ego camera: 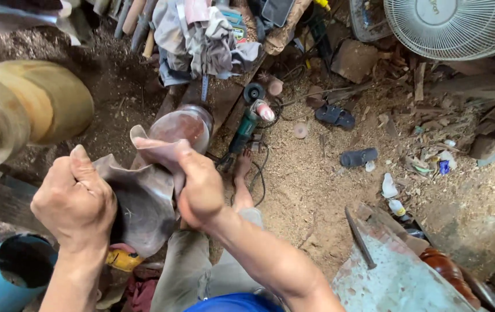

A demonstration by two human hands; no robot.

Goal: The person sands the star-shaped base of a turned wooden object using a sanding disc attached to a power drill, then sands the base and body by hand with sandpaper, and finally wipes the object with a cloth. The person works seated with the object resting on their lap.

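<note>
At the frame's lower left, our left hand [75,199] and right hand [200,188] both grip a worn sandpaper sheet [143,205], below the wooden bowl [39,101].

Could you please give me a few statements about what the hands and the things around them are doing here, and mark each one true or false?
1. Both hands grip one sheet of sandpaper. True: the left hand and right hand each clutch an edge of it.
2. The angle grinder is in the right hand. False: it lies on the sawdust floor beyond the hands.
3. A wooden piece on a lathe sits to the upper left of the left hand. True.
4. The fan stands beside the blue pipe. False: the fan is at top right, the pipe at bottom left.
5. The person wears shoes. False: a bare foot shows past the right hand.
</note>
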